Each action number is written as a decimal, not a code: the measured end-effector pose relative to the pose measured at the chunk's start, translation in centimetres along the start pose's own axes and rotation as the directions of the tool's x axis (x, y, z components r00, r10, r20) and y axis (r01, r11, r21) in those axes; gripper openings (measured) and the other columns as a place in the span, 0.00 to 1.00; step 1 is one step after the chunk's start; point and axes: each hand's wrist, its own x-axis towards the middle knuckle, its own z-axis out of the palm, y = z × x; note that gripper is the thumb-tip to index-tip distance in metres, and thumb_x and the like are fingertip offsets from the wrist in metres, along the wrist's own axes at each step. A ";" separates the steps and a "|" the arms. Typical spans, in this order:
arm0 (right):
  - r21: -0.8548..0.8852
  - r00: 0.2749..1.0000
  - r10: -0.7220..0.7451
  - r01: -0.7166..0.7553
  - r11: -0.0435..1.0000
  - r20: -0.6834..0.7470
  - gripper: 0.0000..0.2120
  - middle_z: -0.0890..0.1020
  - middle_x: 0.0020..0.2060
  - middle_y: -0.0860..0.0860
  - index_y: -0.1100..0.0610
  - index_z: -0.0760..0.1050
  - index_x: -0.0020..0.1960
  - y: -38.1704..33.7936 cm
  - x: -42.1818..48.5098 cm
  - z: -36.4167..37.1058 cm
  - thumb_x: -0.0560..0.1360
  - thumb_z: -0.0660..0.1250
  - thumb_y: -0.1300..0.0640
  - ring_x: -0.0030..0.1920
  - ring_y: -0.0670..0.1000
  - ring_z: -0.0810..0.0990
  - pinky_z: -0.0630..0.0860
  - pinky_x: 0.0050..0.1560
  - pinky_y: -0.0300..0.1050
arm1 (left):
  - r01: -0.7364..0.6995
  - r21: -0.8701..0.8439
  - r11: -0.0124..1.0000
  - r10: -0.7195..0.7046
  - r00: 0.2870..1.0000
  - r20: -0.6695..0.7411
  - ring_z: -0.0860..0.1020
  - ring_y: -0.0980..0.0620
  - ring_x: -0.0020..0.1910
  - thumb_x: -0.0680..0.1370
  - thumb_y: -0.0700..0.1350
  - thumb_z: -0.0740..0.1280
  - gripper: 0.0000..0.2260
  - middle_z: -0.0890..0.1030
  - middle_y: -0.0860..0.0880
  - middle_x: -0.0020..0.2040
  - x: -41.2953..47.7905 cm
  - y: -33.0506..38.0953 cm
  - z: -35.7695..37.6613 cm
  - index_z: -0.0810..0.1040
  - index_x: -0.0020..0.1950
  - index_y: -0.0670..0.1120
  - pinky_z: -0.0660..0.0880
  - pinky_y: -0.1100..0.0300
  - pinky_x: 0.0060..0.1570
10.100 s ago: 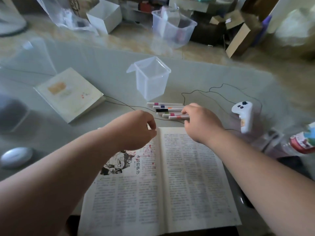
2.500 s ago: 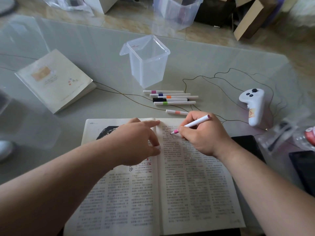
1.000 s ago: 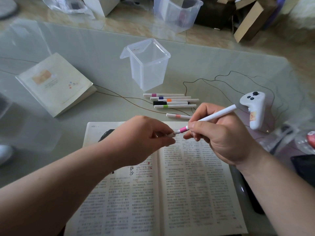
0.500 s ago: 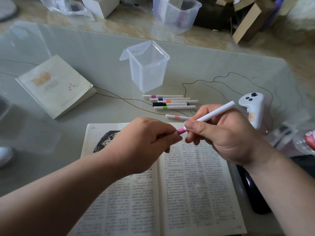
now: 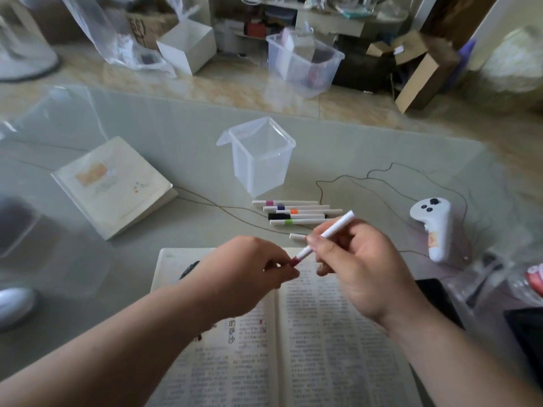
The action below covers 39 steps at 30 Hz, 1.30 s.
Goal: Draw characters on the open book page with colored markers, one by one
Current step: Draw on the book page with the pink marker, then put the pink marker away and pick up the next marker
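likely a light, stiff marker (image 5: 338, 225), best held mid-barrel.
right hand (image 5: 360, 268) grips there; left hand (image 5: 244, 274) pinches its pink end, 8 o'clock.

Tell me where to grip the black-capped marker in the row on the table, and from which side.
Probably the black cap end of the black-capped marker, fingertips coming down from above at its left end. It lies flat between the orange-banded marker and green-banded marker, close along both long sides, so a mid-barrel pinch has little room.
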 end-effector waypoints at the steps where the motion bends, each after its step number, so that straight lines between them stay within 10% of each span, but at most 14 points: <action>1: 0.015 0.999 -0.016 0.016 1.000 -0.042 0.03 0.83 0.34 0.54 0.56 0.80 0.45 -0.3 0.0 0.0 0.77 0.71 0.56 0.35 0.51 0.82 0.82 0.42 0.52 | 0.018 -0.007 1.000 -0.018 1.000 0.014 0.79 0.58 0.36 0.77 0.60 0.66 0.09 0.83 0.57 0.39 0.0 -0.3 -0.6 0.83 0.48 0.59 0.77 0.57 0.38; 4: -0.003 0.991 -0.084 0.084 0.996 -0.101 0.05 0.83 0.34 0.54 0.55 0.80 0.45 -0.9 0.0 -0.3 0.78 0.70 0.56 0.34 0.53 0.81 0.81 0.47 0.61 | 0.047 -0.089 0.995 -0.053 0.996 -0.066 0.80 0.63 0.33 0.75 0.60 0.69 0.16 0.83 0.62 0.39 -0.1 -0.9 -2.8 0.80 0.61 0.60 0.75 0.63 0.35; 9: -0.091 0.965 -0.234 0.224 0.970 -0.116 0.05 0.83 0.31 0.46 0.53 0.80 0.44 -3.3 0.7 0.7 0.77 0.70 0.61 0.32 0.43 0.81 0.78 0.34 0.38 | -0.028 -0.285 0.958 -0.142 0.819 -0.555 0.78 0.54 0.28 0.77 0.52 0.68 0.13 0.82 0.58 0.30 -0.1 -1.0 -5.5 0.81 0.34 0.51 0.78 0.55 0.34; 14: -0.317 0.863 -0.459 0.384 0.867 -0.211 0.03 0.82 0.35 0.45 0.55 0.80 0.48 -8.1 5.2 2.7 0.77 0.70 0.55 0.36 0.46 0.81 0.80 0.38 0.43 | -0.047 -0.359 0.932 -0.230 0.690 -0.686 0.76 0.43 0.28 0.77 0.54 0.68 0.18 0.79 0.45 0.27 -0.1 -2.0 -6.5 0.77 0.32 0.43 0.76 0.50 0.30; 17: -0.362 0.863 -0.454 0.359 0.860 -0.223 0.06 0.82 0.38 0.46 0.55 0.80 0.51 -9.1 8.7 3.9 0.77 0.70 0.54 0.40 0.48 0.82 0.82 0.43 0.46 | -0.052 -0.350 0.935 -0.217 0.696 -0.684 0.76 0.42 0.29 0.77 0.53 0.68 0.18 0.79 0.43 0.28 0.0 -2.1 -6.4 0.77 0.33 0.42 0.75 0.51 0.31; 21: -0.427 0.920 -0.348 0.246 0.870 -0.179 0.13 0.82 0.40 0.46 0.54 0.76 0.60 -7.5 10.5 4.2 0.76 0.71 0.55 0.41 0.42 0.80 0.73 0.38 0.26 | -0.033 -0.329 0.944 -0.207 0.717 -0.666 0.76 0.44 0.30 0.77 0.53 0.68 0.17 0.79 0.45 0.28 0.2 -2.0 -6.2 0.78 0.33 0.42 0.72 0.56 0.30; 24: -0.540 0.940 -0.283 0.139 0.830 -0.193 0.10 0.79 0.37 0.44 0.54 0.78 0.55 -4.9 9.8 2.8 0.75 0.71 0.59 0.37 0.45 0.78 0.73 0.40 0.34 | -0.022 -0.304 0.953 -0.188 0.741 -0.644 0.76 0.45 0.30 0.77 0.53 0.67 0.17 0.80 0.46 0.29 0.2 -1.9 -6.0 0.77 0.33 0.43 0.73 0.56 0.31; 29: -0.868 0.990 0.103 -0.134 0.478 -0.096 0.07 0.82 0.42 0.48 0.51 0.77 0.45 -0.4 8.4 -0.1 0.70 0.64 0.60 0.43 0.55 0.80 0.79 0.45 0.46 | 0.035 -0.257 0.966 -0.177 0.814 -0.554 0.74 0.49 0.27 0.78 0.53 0.66 0.18 0.80 0.47 0.29 0.1 -1.5 -5.2 0.76 0.32 0.44 0.69 0.59 0.29; 39: -0.950 0.970 0.229 0.007 0.312 0.083 0.06 0.77 0.47 0.48 0.48 0.74 0.40 0.8 7.0 0.1 0.68 0.62 0.58 0.47 0.53 0.78 0.73 0.44 0.44 | 0.132 -0.127 0.983 -0.163 0.947 -0.278 0.72 0.47 0.26 0.77 0.52 0.66 0.15 0.82 0.43 0.34 0.2 -1.3 -3.8 0.78 0.37 0.42 0.73 0.56 0.29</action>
